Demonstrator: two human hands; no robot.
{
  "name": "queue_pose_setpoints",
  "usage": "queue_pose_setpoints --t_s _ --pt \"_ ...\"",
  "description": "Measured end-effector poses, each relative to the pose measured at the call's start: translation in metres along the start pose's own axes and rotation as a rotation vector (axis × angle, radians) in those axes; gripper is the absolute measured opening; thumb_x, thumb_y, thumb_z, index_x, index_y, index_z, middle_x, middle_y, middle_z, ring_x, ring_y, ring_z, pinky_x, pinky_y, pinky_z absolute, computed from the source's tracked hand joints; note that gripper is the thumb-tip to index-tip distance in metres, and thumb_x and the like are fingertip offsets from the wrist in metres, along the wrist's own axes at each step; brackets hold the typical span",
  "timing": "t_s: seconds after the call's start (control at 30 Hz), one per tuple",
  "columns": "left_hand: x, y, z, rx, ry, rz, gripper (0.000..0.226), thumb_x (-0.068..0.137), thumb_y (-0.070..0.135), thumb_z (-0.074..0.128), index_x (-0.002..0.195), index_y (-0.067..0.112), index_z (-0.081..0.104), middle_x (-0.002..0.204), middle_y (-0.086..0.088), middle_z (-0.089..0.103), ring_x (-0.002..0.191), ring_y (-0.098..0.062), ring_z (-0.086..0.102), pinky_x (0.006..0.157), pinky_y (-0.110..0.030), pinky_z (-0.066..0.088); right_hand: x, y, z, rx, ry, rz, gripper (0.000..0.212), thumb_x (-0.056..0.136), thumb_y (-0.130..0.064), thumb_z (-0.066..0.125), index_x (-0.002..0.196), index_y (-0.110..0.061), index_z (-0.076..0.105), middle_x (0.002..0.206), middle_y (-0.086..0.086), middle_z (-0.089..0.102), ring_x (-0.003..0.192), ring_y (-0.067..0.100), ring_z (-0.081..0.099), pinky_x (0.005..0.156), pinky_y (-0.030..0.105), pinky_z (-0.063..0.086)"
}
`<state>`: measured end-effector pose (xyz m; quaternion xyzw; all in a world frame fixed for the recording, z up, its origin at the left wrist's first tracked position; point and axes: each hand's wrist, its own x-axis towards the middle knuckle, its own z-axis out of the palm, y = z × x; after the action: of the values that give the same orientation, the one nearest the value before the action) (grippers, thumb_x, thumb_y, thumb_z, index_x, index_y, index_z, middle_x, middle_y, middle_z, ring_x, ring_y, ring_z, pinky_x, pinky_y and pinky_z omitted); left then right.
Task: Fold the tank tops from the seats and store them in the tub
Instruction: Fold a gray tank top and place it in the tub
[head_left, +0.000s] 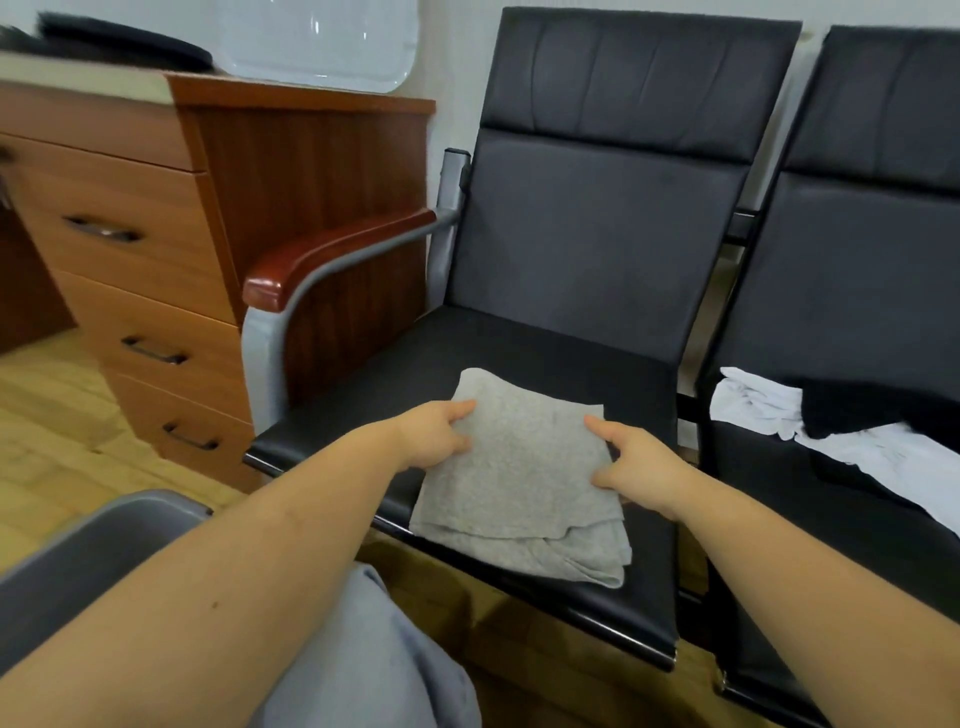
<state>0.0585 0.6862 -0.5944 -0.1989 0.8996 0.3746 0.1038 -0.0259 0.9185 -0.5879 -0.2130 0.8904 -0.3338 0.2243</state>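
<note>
Tank top (511, 467), grey and folded to a rough rectangle, lies on the near part of the left seat (613, 364), long axis running near to far; left hand (434, 434) pinches its left edge, right hand (636, 460) grips its right edge, both equally close; the tub (78, 540), I judge, sits near left, so the lift goes leftward; white and black tops (831, 421) wait on the right seat (883, 519).

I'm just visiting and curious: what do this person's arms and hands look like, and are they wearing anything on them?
Both arms are bare right up to the frame's edge: no sleeves show. The left hand and right hand wear no gloves, and no rings, watch or bracelets are visible. The left forearm carries a few small dark moles. Pale blue-grey clothing shows below, between the arms.
</note>
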Motion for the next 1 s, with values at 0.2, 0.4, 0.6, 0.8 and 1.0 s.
queue_pose_setpoints --t_s 0.2,0.4,0.6,0.8,1.0 --pt "-0.025 -0.034 -0.013 0.138 0.029 -0.080 0.068 0.102 0.017 0.040 0.155 0.028 -0.001 0.158 -0.012 0.024 0.137 -0.030 0.036 0.108 -0.034 0.030 0.007 -0.041 0.020 -0.064 -0.031 -0.068 0.082 0.086 0.007 0.055 0.153 -0.023 0.018 0.130 0.003 0.047 0.088 0.014 0.058 0.059 0.020 0.052" --pt "-0.051 -0.060 -0.036 0.095 0.047 -0.072 0.072 0.100 0.012 0.039 0.155 0.023 -0.007 0.156 -0.014 0.025 0.134 -0.030 0.039 0.103 -0.031 0.033 0.018 -0.085 0.049 -0.166 -0.054 -0.096 0.084 0.085 0.008 0.052 0.153 -0.027 0.019 0.136 0.006 0.042 0.090 0.021 0.060 0.076 0.034 0.058" --pt "-0.080 -0.118 -0.069 -0.008 0.068 -0.143 0.080 0.097 0.010 0.042 0.153 0.028 -0.011 0.128 -0.017 0.051 0.083 -0.023 0.054 0.065 -0.027 0.043 0.033 -0.126 0.094 -0.217 -0.110 -0.162 0.083 0.086 0.008 0.051 0.153 -0.028 0.016 0.107 0.002 0.050 0.079 0.017 0.058 0.061 0.027 0.054" --pt "-0.112 -0.176 -0.087 -0.143 0.171 -0.238 0.086 0.095 0.011 0.049 0.152 0.031 -0.013 0.123 -0.013 0.050 0.097 -0.024 0.056 0.080 -0.033 0.048 0.052 -0.177 0.153 -0.326 -0.198 -0.311 0.078 0.089 0.004 0.049 0.153 -0.026 0.015 0.139 0.012 0.045 0.074 0.005 0.047 0.053 0.015 0.038" --pt "-0.151 -0.243 -0.090 -0.347 0.254 -0.338 0.088 0.094 0.010 0.053 0.153 0.035 -0.007 0.138 -0.011 0.041 0.105 -0.024 0.056 0.085 -0.033 0.054 0.055 -0.220 0.218 -0.440 -0.280 -0.453 0.078 0.090 0.001 0.050 0.153 -0.024 0.013 0.151 0.012 0.034 0.124 0.029 0.049 0.085 0.027 0.045"
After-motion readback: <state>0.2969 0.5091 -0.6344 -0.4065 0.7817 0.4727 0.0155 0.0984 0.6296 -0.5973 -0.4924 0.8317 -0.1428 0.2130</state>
